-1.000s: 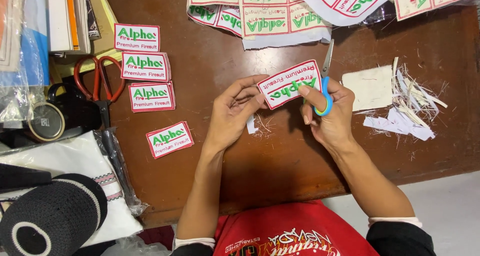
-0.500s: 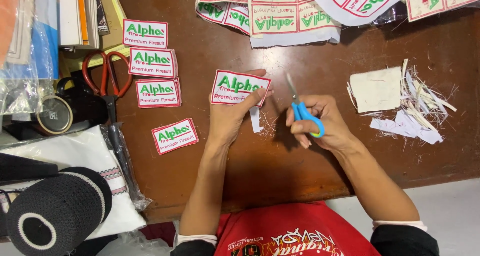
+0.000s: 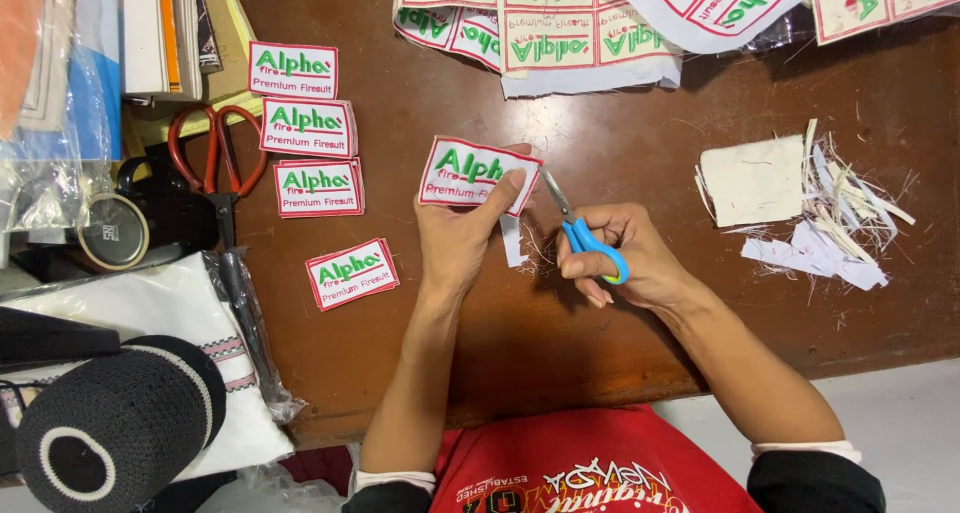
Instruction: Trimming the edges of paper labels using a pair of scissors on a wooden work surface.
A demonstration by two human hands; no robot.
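My left hand [image 3: 462, 235] holds up a white patch with a red border and green lettering [image 3: 476, 175], thumb across its lower edge. To its right, my right hand [image 3: 625, 256] grips small blue-handled scissors [image 3: 580, 231], blades pointing up-left toward the patch's right edge without touching it. Both hands hover over a brown wooden table [image 3: 600, 353]. A small white offcut [image 3: 512, 241] lies on the table between the hands.
Several finished patches [image 3: 310, 158] lie left of my hands, one tilted [image 3: 351, 273]. Red-handled scissors [image 3: 215, 163] rest by them. Uncut patch sheets [image 3: 560, 23] lie at the far edge. White scraps [image 3: 810, 213] pile at right. A black cap [image 3: 115, 428] and white cloth sit lower left.
My left hand turned the patch face-up and carried it left, away from the scissors. My right hand drew the scissors off the patch and lowered them.
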